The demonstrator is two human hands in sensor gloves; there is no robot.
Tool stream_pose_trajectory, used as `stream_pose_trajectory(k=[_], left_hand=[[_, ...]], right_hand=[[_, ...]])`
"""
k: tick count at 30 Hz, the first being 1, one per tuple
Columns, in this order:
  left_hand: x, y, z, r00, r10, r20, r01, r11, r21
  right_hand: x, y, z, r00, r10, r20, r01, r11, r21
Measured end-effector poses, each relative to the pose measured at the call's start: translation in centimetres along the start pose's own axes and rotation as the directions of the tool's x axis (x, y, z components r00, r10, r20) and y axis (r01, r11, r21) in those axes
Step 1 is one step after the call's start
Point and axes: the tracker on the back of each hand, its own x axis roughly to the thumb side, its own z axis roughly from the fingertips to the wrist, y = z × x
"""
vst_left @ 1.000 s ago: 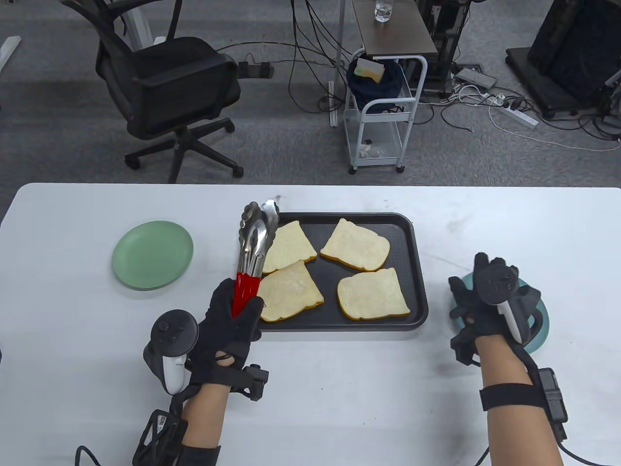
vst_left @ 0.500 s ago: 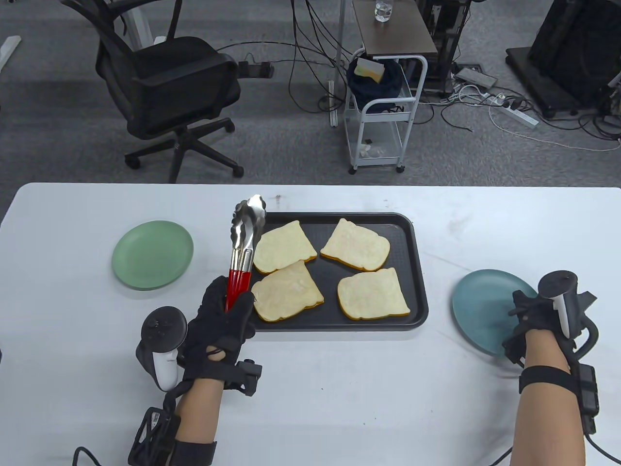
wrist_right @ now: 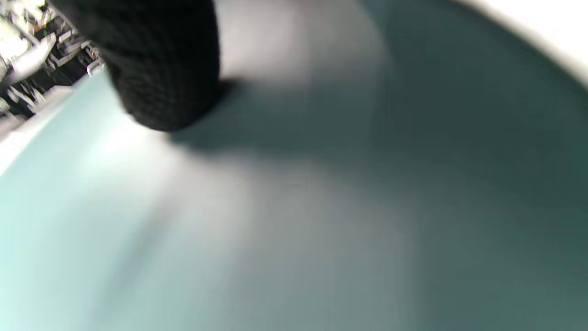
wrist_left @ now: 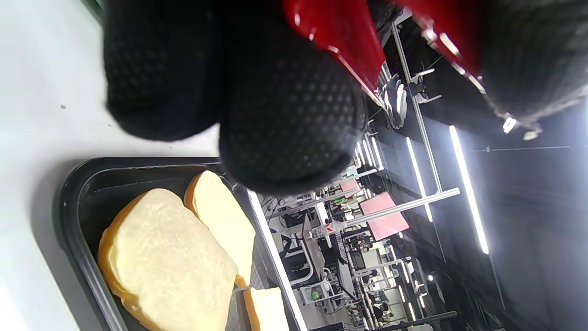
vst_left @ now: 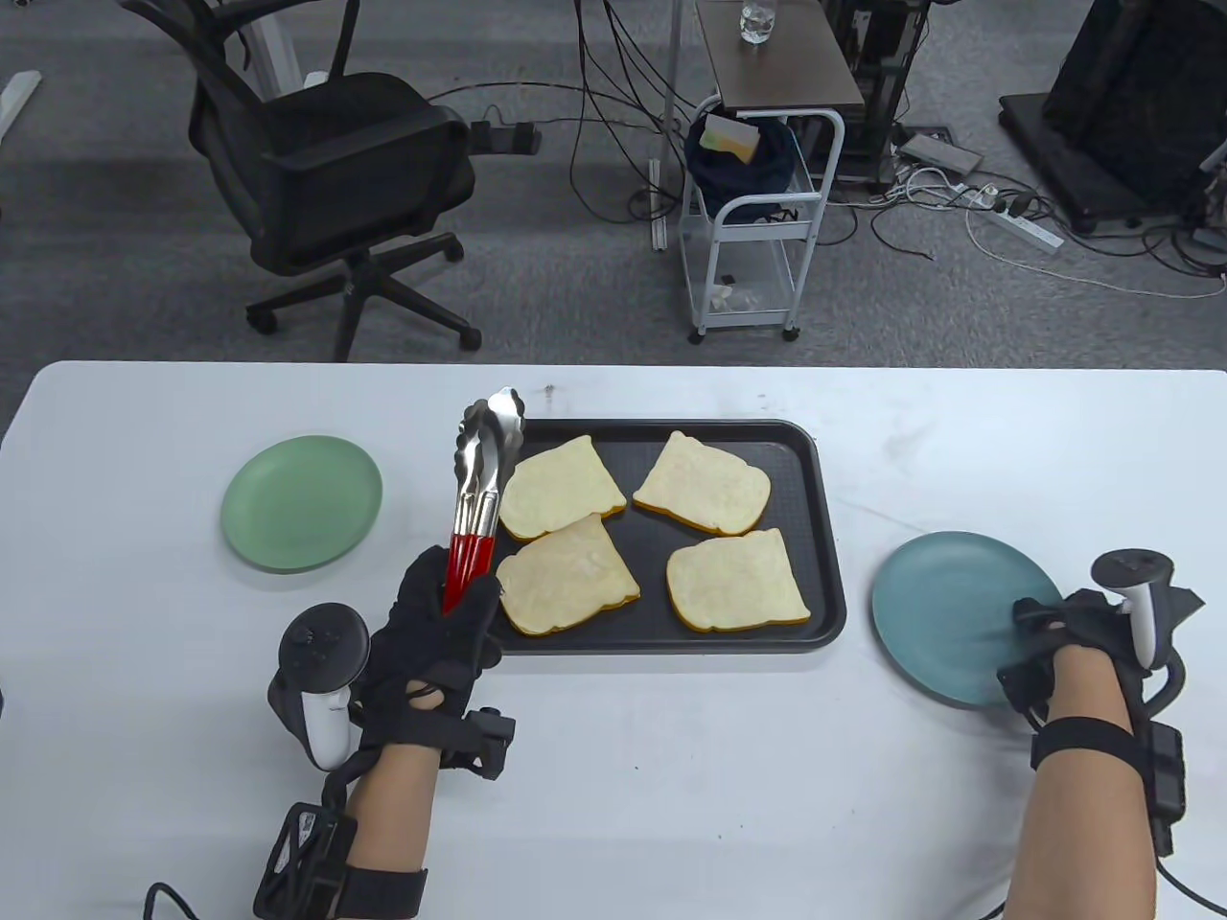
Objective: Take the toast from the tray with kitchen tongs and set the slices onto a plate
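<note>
Several toast slices (vst_left: 566,575) lie flat on the black tray (vst_left: 829,537) at the table's middle. My left hand (vst_left: 436,637) grips the red handles of the steel tongs (vst_left: 479,470), held up at the tray's left edge; their tips are together and hold nothing. In the left wrist view my fingers (wrist_left: 285,115) wrap the red handle (wrist_left: 340,32) above the toast (wrist_left: 165,257). My right hand (vst_left: 1059,637) grips the near right edge of the blue plate (vst_left: 949,609), which stands right of the tray. The right wrist view shows one fingertip (wrist_right: 161,69) resting on the plate (wrist_right: 321,207).
A green plate (vst_left: 302,503) sits left of the tray. The white table (vst_left: 671,767) ends at its far edge, with an office chair (vst_left: 326,172) and a small white cart (vst_left: 757,220) on the floor beyond it.
My right hand moved off the top of the blue plate to its right edge, took hold and shifted it slightly left. My left hand drew the tongs a little left, their tips closing.
</note>
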Motion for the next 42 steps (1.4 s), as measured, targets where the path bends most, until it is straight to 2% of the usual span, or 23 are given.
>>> stream_pose_trajectory(k=[2,3,4,6,7,9,11,14,15,17,19,23,26,31,34,42], left_hand=[[-0.1,0.1,0.0,1.0,0.009,-0.007,-0.009,1.0,-0.002],[-0.2,0.2,0.0,1.0,0.013,-0.011,-0.013,1.0,-0.002],[-0.2,0.2,-0.1,1.0,0.014,-0.013,-0.014,1.0,-0.003],[-0.4,0.3,-0.1,1.0,0.019,-0.02,-0.019,1.0,-0.002],[-0.5,0.4,-0.2,0.999,0.024,-0.025,-0.024,1.0,-0.003],[-0.7,0.5,-0.2,0.999,0.031,-0.035,-0.031,1.0,-0.004],[-0.8,0.6,-0.4,0.999,0.035,-0.041,-0.036,0.999,-0.003],[-1.0,0.7,-0.5,0.998,0.043,-0.052,-0.044,0.999,-0.006],[-1.1,0.7,-0.6,0.997,0.046,-0.056,-0.047,0.999,-0.007],[-1.2,0.7,-0.7,0.997,0.049,-0.063,-0.05,0.999,-0.01],[-1.3,0.6,-0.7,0.996,0.05,-0.067,-0.051,0.999,-0.014],[-1.4,0.5,-0.6,0.996,0.049,-0.073,-0.05,0.999,-0.02],[-1.4,0.4,-0.6,0.996,0.046,-0.073,-0.048,0.998,-0.027],[-1.7,0.5,-0.7,0.996,0.035,-0.081,-0.037,0.999,-0.023],[-2.0,0.7,-0.7,0.995,0.028,-0.092,-0.029,0.999,-0.015],[-3.0,2.7,-1.3,0.99,0.015,-0.141,-0.013,1.0,0.013]], right_hand=[[0.4,-1.2,1.0,0.986,-0.163,0.045,0.159,0.985,0.068],[1.0,-1.9,1.8,0.965,-0.251,0.072,0.24,0.961,0.135],[1.2,-2.2,2.2,0.961,-0.267,0.077,0.255,0.956,0.145],[2.5,-3.8,4.3,0.945,-0.296,0.138,0.291,0.955,0.053],[3.0,-4.5,5.3,0.936,-0.317,0.154,0.315,0.948,0.042],[3.8,-5.2,7.0,0.895,-0.401,0.194,0.398,0.916,0.056],[4.9,-5.3,8.8,0.82,-0.517,0.245,0.506,0.855,0.114],[6.1,-4.0,11.3,0.673,-0.661,0.332,0.613,0.75,0.249],[6.4,-3.1,12.2,0.609,-0.719,0.335,0.64,0.695,0.328],[6.7,-1.6,13.7,0.519,-0.793,0.319,0.684,0.609,0.402],[6.7,0.2,15.3,0.441,-0.85,0.287,0.711,0.527,0.466],[6.2,3.2,17.5,0.355,-0.901,0.248,0.729,0.433,0.531],[5.5,5.2,17.7,0.352,-0.908,0.227,0.72,0.417,0.555],[3.7,8.7,15.1,0.372,-0.92,0.127,0.731,0.374,0.571],[3.2,9.1,14.1,0.385,-0.912,0.143,0.741,0.398,0.541],[2.8,9.2,13.8,0.37,-0.922,0.118,0.75,0.371,0.547]])
